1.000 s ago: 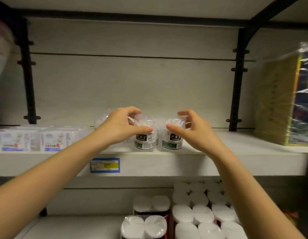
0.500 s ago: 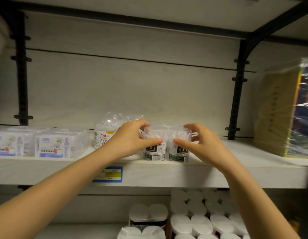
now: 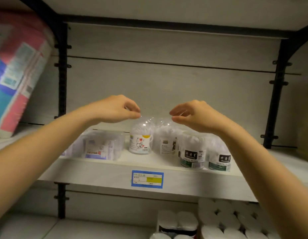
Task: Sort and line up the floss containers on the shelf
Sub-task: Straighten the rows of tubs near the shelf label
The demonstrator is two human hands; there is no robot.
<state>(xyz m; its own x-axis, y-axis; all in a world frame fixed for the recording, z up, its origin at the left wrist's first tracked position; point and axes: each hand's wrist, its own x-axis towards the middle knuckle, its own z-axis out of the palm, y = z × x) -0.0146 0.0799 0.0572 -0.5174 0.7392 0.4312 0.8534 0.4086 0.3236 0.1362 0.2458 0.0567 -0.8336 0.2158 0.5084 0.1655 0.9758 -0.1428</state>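
Where the fingers [image 3: 132, 107] of the left hand [image 3: 115, 109] curl down toward the thumb, their tips bunch close together right at the clear domed lid of a cartoon-labelled jar [image 3: 141, 140], and the blur hides whether they pinch that lid or only hover at it. The right hand [image 3: 198, 116] bunches its fingertips the same way over the top of a clear jar [image 3: 165, 138] just beside the first, and its grip is equally unclear. The two hands are raised side by side, apart from each other, above the back row. In front and to the right stand a floss container [image 3: 192, 152] and a second floss container [image 3: 220, 159]. They are short, round, see-through tubs packed with white picks, each with a dark label over a green band, upright and touching near the front edge of the shelf [image 3: 106, 171]. Left of the jars lie clear rectangular boxes [image 3: 101, 145]. A blue and yellow price tag [image 3: 147, 179] sits on the shelf's front face, with white paper rolls [image 3: 227, 219] stacked below.
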